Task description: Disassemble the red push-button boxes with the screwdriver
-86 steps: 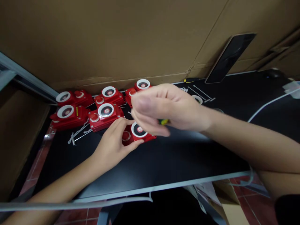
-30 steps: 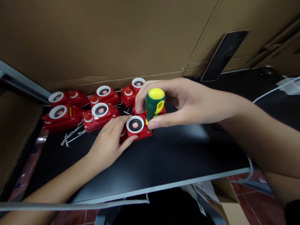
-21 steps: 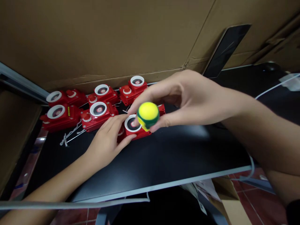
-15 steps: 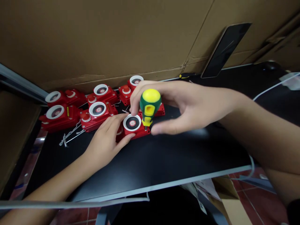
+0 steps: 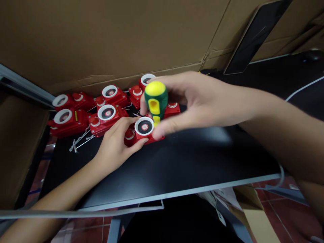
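A red alarm unit (image 5: 144, 127) with a white-rimmed round sounder and a red knob lies on the black table. My left hand (image 5: 113, 143) grips it from the left, thumb at the near side and fingers at the far side. Above its right end, a green and yellow screwdriver (image 5: 155, 99) stands almost upright. My right hand (image 5: 197, 104) holds that screwdriver, thumb on the near side and fingers behind the handle. The thumb hides the screwdriver's tip, so I cannot tell whether it touches a screw.
Several similar red units (image 5: 106, 113) stand in rows at the back left. A small metal rod tool (image 5: 76, 148) with white cord lies before them. Cardboard (image 5: 113, 40) walls the back, with a dark flat panel (image 5: 255, 37) leaning on it. The table's grey edge (image 5: 192, 190) runs nearest me.
The view has shifted slightly. My right hand has turned about the screwdriver, and its thumb now covers the shaft that showed before. My left hand keeps its hold on the unit.
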A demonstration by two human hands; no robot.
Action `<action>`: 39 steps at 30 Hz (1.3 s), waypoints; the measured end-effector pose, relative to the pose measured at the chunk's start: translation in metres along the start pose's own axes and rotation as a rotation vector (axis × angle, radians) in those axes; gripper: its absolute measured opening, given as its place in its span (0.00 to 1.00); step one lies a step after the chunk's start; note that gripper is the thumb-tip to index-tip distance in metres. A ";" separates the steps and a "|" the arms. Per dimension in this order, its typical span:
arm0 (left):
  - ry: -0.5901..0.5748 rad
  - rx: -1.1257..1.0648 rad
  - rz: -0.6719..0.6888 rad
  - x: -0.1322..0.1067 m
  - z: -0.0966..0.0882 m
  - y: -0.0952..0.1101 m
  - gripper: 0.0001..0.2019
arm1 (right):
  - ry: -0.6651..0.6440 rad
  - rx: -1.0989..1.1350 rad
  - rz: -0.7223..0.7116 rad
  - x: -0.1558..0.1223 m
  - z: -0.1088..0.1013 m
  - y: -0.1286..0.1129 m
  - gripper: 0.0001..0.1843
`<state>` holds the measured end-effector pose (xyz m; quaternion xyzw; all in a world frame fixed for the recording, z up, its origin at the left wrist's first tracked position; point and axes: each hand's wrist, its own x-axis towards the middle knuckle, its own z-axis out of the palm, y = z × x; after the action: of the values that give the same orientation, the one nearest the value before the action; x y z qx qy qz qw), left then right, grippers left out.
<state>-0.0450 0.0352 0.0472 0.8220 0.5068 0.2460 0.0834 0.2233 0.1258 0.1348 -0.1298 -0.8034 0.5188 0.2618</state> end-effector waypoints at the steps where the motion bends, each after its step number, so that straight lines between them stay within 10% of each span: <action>1: 0.007 0.008 0.001 0.000 0.000 0.000 0.21 | 0.037 -0.075 0.007 -0.001 0.000 -0.001 0.12; 8: 0.018 0.015 0.009 0.000 0.001 0.002 0.21 | -0.251 -0.140 0.018 -0.008 -0.011 -0.012 0.28; 15: -0.011 0.036 -0.022 -0.001 -0.001 0.002 0.21 | 0.087 -0.244 -0.038 0.000 0.006 0.002 0.15; 21: 0.001 0.034 -0.016 -0.001 0.000 0.003 0.21 | -0.077 0.024 0.057 0.000 -0.001 -0.005 0.13; 39: 0.020 0.024 0.016 -0.003 0.000 0.001 0.20 | 0.030 -0.079 -0.046 0.000 -0.003 0.005 0.15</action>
<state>-0.0450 0.0321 0.0466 0.8244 0.5041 0.2487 0.0666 0.2243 0.1303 0.1314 -0.1293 -0.8219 0.4786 0.2804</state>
